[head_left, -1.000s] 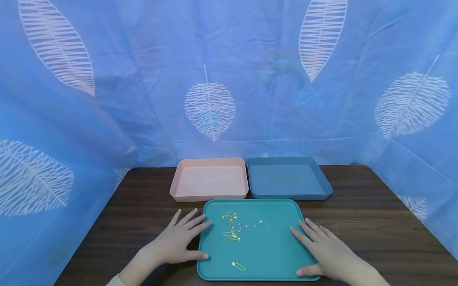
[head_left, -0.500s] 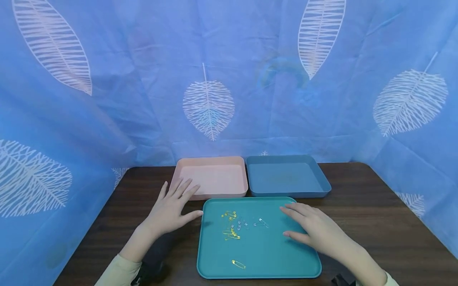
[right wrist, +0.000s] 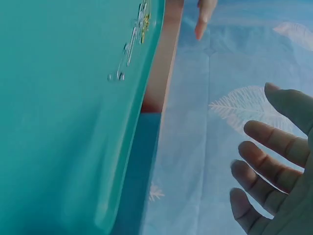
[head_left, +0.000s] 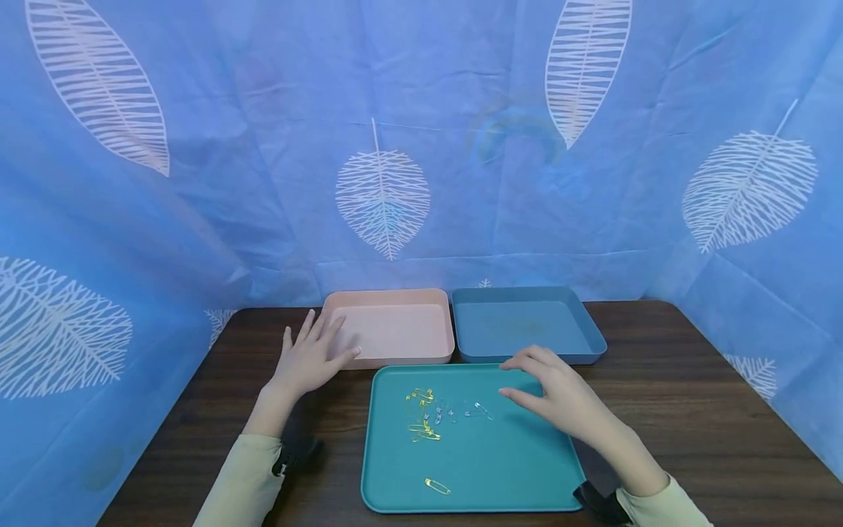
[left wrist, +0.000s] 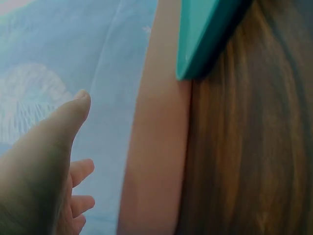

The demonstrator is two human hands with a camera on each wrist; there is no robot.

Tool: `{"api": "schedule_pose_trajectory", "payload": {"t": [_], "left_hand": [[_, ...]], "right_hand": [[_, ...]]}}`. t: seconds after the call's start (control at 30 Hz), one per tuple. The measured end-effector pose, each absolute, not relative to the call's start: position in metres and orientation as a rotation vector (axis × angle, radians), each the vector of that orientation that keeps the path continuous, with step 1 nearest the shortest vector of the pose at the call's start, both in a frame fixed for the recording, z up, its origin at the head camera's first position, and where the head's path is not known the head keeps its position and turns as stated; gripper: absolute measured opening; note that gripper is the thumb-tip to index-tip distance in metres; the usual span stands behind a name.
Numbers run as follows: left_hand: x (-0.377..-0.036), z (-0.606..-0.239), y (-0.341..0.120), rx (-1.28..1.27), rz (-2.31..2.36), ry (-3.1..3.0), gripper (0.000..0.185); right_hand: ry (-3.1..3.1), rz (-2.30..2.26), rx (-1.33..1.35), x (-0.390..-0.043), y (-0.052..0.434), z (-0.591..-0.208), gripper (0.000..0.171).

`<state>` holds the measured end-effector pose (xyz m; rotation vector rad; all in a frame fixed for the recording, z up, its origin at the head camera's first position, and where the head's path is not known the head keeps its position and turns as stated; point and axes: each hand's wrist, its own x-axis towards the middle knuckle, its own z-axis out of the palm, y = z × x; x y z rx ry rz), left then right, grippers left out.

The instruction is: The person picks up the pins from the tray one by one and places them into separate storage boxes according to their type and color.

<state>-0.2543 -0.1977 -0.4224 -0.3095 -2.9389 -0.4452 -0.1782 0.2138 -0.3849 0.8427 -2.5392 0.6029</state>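
Observation:
In the head view my left hand (head_left: 305, 364) is spread at the left front corner of the pink tray (head_left: 388, 360), fingers over its rim, holding nothing. My right hand (head_left: 555, 391) hovers above the right part of the teal tray (head_left: 500, 468), its fingers loosely bent and apart from the thumb. Gold safety pins (head_left: 424, 432) lie in a loose group on the teal tray's left half, and silver safety pins (head_left: 481, 410) lie beside them. One gold safety pin (head_left: 437, 486) lies alone near the front. The right wrist view shows that hand's fingers (right wrist: 274, 171) with nothing between them.
A blue tray (head_left: 530, 357) stands right of the pink one, both behind the teal tray. All sit on a dark wooden table (head_left: 691, 410). A blue curtain (head_left: 461, 205) with white leaf prints hangs behind and at both sides.
Both hands have left the sides of the teal tray. My left hand has moved forward to the pink tray; my right hand has lifted and moved forward and inward over the teal tray.

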Motion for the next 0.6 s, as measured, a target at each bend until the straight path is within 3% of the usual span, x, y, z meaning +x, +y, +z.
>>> {"api": "schedule_pose_trajectory", "payload": {"t": [0.6], "left_hand": [[-0.273,-0.451,-0.197,-0.171,-0.506,-3.048,0.087]], "right_hand": [[-2.783,0.98,0.568,-0.197,0.194,-0.404,0.014]]}}
